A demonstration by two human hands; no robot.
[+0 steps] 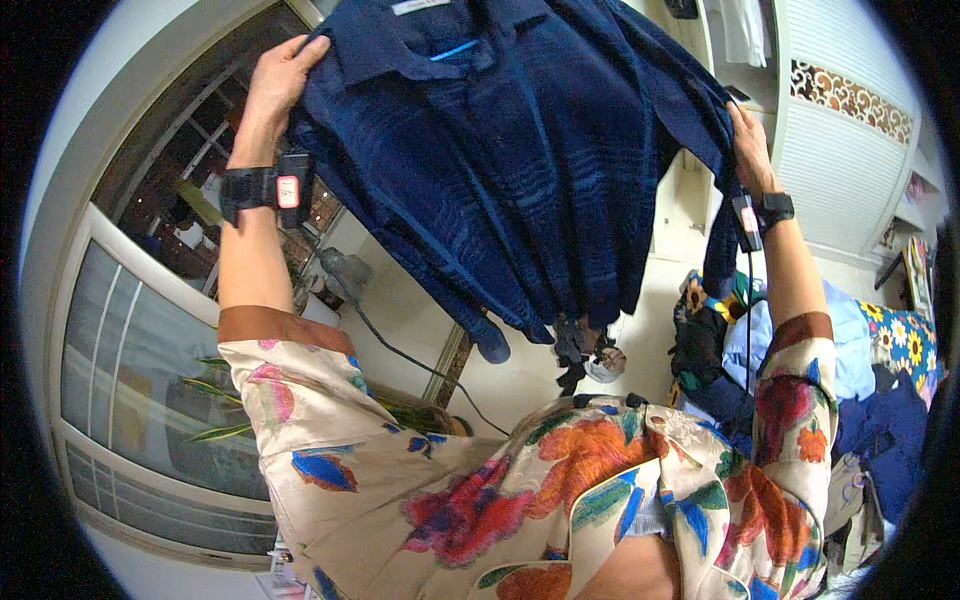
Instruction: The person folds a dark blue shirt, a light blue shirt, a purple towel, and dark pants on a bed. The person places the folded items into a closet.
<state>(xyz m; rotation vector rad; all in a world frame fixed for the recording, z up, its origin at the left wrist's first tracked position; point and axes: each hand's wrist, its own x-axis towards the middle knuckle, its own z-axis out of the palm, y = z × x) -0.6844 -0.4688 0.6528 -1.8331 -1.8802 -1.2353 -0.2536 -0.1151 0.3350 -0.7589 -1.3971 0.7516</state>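
Note:
A dark blue collared shirt [500, 150] with faint lighter stripes hangs spread out in front of me, its collar toward the top of the view. At its left shoulder edge, my left hand [281, 80] is closed on the cloth, thumb on top. My right hand [748, 145] grips the shirt's right side near the top of a sleeve [722, 235], which dangles below it. A pale label and a bright blue strip [455, 50] show inside the collar opening. Both my arms are raised and stretched apart.
A heap of clothes [850, 345] lies to the right, beside a white louvred cabinet [845, 170]. Small dark and pale cloth items [600, 360] lie on the floor below the shirt. A glass door [150, 370], a plant [215, 432] and a grey cable [385, 345] are at left.

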